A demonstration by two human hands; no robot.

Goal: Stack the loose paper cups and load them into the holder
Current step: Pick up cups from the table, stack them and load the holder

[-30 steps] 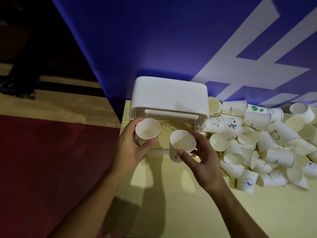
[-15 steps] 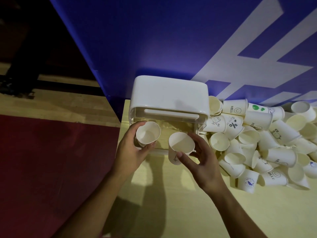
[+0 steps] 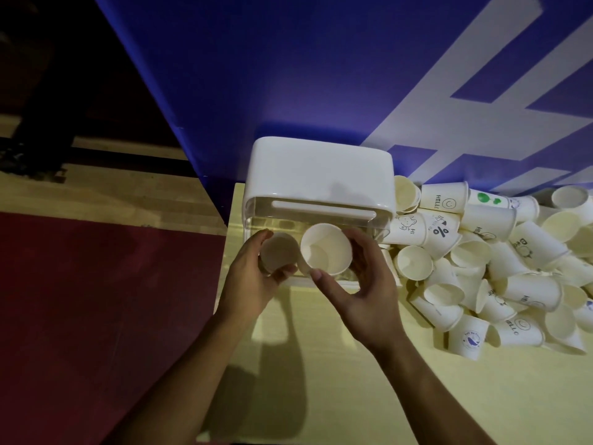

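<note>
Off to the left lies a dark red floor (image 3: 96, 300), lower than the edge of the pale desk (image 3: 321, 374). Over the desk's left part the left hand (image 3: 253, 284) grips the left cup (image 3: 278, 252), its fingers (image 3: 262, 236) curled over the far side and the thumb on the near side; this cup is blurred. Right beside it is the right cup (image 3: 325, 248), its open mouth facing up. Whether the two rims touch or overlap I cannot tell. The right hand (image 3: 365, 293) clasps it, fingers round its right side, thumb at the near rim. Both cups hang in front of the clear front of the white holder (image 3: 321, 175), which stands on the desk against a blue panel (image 3: 256, 75). Further right, a pile of loose cups (image 3: 481, 268) lies tumbled on the desk, reaching up to the holder's right side.
</note>
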